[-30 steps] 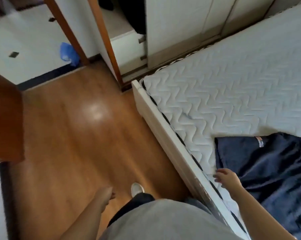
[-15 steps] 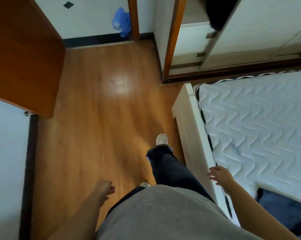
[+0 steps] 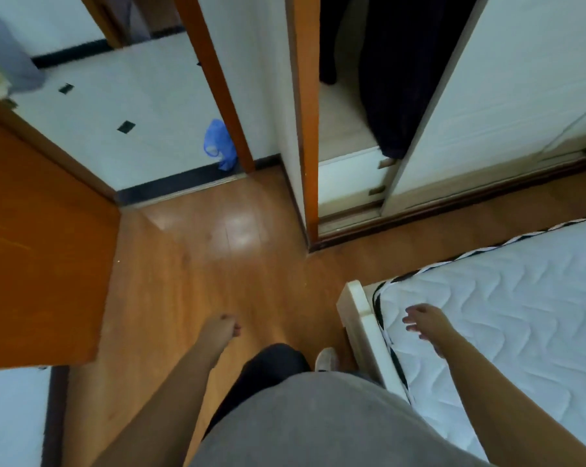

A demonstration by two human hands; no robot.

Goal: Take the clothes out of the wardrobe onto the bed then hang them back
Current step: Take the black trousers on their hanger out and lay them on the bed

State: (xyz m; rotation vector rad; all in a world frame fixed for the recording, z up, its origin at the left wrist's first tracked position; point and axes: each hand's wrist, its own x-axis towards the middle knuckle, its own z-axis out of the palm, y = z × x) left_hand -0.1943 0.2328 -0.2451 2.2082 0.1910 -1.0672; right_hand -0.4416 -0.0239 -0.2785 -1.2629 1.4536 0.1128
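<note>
The left hand (image 3: 222,326) hangs with its fingers loosely curled and holds nothing. The right hand (image 3: 423,323) is spread and empty over the near corner of the bed (image 3: 521,315); I cannot tell whether it touches. Just left of that hand runs the white frame (image 3: 359,308), its square corner jutting into the floor (image 3: 217,264). Bare floor lies open between that corner and the orange door (image 3: 38,247) at the left, then narrows to a strip between the bed's end and the wardrobe (image 3: 507,79). The wardrobe stands open at its left side, and dark clothes (image 3: 396,79) hang in the gap above white drawers (image 3: 349,180). A blue bag (image 3: 219,144) lies beyond the doorway (against the jamb). Compared with half a second ago, the wardrobe gap is nearer and more central. The right hand has moved from the frame's edge to over the mattress corner, and the dark garment on the bed has left the view.
</note>
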